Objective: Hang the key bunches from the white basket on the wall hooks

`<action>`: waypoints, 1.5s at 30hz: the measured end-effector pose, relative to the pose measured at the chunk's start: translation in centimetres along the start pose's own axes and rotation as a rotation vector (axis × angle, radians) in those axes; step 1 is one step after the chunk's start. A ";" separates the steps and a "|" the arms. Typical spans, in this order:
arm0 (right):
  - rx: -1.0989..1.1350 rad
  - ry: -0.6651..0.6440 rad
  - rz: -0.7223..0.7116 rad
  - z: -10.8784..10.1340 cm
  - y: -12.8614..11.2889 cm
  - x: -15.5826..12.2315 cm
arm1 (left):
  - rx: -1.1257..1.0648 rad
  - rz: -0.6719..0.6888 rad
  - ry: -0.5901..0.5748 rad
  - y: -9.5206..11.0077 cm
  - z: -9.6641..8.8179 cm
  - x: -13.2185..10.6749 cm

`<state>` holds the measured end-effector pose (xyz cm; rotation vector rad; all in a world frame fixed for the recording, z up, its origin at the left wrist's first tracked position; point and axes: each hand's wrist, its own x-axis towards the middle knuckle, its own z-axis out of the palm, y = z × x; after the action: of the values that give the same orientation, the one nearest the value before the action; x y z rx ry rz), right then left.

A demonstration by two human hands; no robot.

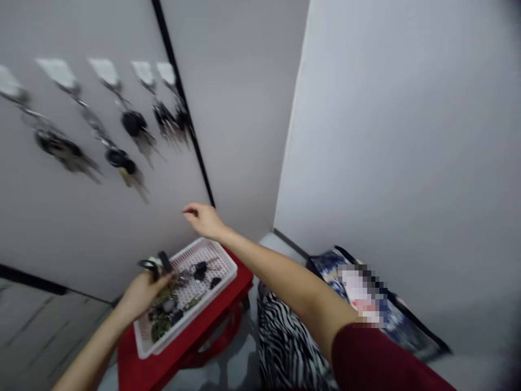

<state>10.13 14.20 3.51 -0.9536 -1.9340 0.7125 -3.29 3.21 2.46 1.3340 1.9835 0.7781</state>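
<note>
My left hand [143,293] is closed around a bunch of keys [157,263] with black parts, just above the left side of a white plastic basket [230,271]. Blur hides the finer detail of that bunch. Inside the basket lie more keys [200,270] and small metal pieces, some dark and some yellowish. My right hand [204,220] is raised over the basket's far edge, near the wall, with its fingers curled together. Whatever may be between those fingers is too small to make out.
Several white wall hooks [103,70] carry hanging key bunches [133,124] on the grey panel to the left. The basket rests on a red stool [163,374]. A patterned bag [411,331] leans against the right wall, and zebra-print cloth [280,347] shows below my right arm.
</note>
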 end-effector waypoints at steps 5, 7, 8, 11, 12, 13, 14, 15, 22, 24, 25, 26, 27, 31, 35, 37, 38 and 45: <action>0.137 0.265 -0.142 -3.0 -5.7 6.3 | -0.239 0.199 0.202 3.1 -6.1 2.4; 0.158 0.319 -0.195 -3.1 -8.2 8.7 | -0.273 0.304 0.652 5.7 -9.4 3.9; 0.151 0.321 -0.205 -2.7 -9.3 9.6 | -0.270 0.330 0.826 6.9 -10.7 4.6; 0.062 0.254 -0.179 -0.7 -11.8 11.3 | -0.279 0.307 0.923 9.9 -12.4 6.6; 0.017 0.244 -0.158 0.1 -12.2 11.6 | -0.293 0.287 0.891 10.6 -12.2 7.1; -0.030 0.250 -0.139 0.8 -12.5 11.8 | -0.317 0.262 0.848 11.1 -11.9 7.6; -0.071 0.265 -0.124 1.3 -12.7 11.9 | -0.349 0.249 0.809 11.4 -11.7 7.9; -0.094 0.285 -0.117 1.6 -12.8 11.9 | -0.391 0.252 0.769 11.7 -11.6 8.0; 0.093 0.402 -0.280 -1.1 -16.5 13.2 | -0.673 0.486 0.653 14.6 -16.7 4.4; 0.133 0.414 -0.334 -2.1 -18.5 14.1 | -0.595 0.516 0.613 16.1 -18.4 3.0; 0.156 0.402 -0.367 -2.5 -19.3 14.4 | -0.536 0.520 0.566 16.7 -18.8 2.5; 0.175 0.370 -0.401 -2.9 -19.9 14.6 | -0.472 0.518 0.509 17.0 -19.0 2.1; 0.186 0.314 -0.433 -3.1 -20.1 14.5 | -0.410 0.509 0.452 17.1 -18.8 1.9; 0.143 -0.030 -0.417 -2.2 -16.5 10.8 | -0.184 0.444 0.243 13.3 -14.8 1.8; 0.053 -0.314 -0.191 1.5 -7.2 2.9 | 0.058 0.266 0.032 5.4 -6.8 2.0; -0.011 -0.386 -0.089 3.3 -2.8 -0.6 | 0.196 0.180 -0.043 2.1 -3.1 1.8; -0.053 -0.409 -0.048 3.9 -1.2 -1.8 | 0.275 0.141 -0.055 1.1 -1.8 1.7; -0.096 0.002 -0.072 -2.1 -3.4 4.1 | 0.170 0.225 0.189 7.1 -4.2 4.8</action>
<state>9.30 15.91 8.90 -0.9370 -2.0050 0.5816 -3.81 9.47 9.70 1.6588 2.1079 0.8829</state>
